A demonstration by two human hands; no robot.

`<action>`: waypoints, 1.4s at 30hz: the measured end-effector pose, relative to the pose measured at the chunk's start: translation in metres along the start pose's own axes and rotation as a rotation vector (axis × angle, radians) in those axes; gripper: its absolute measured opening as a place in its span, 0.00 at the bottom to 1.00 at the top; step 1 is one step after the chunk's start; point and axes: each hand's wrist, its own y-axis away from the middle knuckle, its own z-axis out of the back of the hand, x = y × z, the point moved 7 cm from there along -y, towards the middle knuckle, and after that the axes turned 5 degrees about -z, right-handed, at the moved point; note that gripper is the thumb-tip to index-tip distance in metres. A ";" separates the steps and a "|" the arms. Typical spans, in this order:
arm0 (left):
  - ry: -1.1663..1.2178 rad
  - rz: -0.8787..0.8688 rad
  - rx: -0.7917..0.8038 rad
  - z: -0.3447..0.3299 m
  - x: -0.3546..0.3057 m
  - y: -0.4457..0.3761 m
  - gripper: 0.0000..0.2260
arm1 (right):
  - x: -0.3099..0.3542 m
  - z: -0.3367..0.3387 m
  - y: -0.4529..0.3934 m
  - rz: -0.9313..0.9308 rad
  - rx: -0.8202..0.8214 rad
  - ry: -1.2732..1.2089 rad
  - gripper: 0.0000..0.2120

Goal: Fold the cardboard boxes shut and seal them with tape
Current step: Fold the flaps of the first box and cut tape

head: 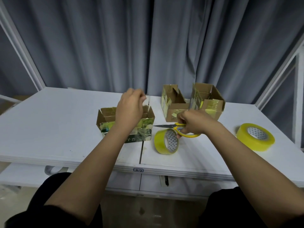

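Over the white bench [49, 129], the left hand [130, 109] hovers with fingers curled above the open nearest cardboard box [115, 127], seemingly pinching clear tape, while the right hand [192, 122] grips yellow-handled scissors [174, 126] above a tape roll [166, 142].

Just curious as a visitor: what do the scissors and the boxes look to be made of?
Scissors: glossy yellow handles, likely plastic; grey shiny blades, apparently metal. Boxes, like the nearest box: matte brown cardboard, with shiny yellowish tape patches.
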 end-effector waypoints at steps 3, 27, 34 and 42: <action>0.131 0.076 -0.048 -0.001 0.010 0.031 0.13 | 0.007 -0.006 -0.001 -0.017 -0.042 0.053 0.15; 0.388 0.263 -0.050 -0.057 0.033 0.141 0.23 | -0.039 -0.123 0.029 -0.648 0.058 -0.353 0.25; 0.457 0.204 -0.101 -0.036 0.029 0.124 0.18 | 0.002 -0.058 0.015 -0.288 -0.321 -0.487 0.11; 0.621 0.114 -0.122 -0.016 0.009 0.104 0.15 | 0.083 -0.051 0.005 -0.270 0.096 -2.134 0.08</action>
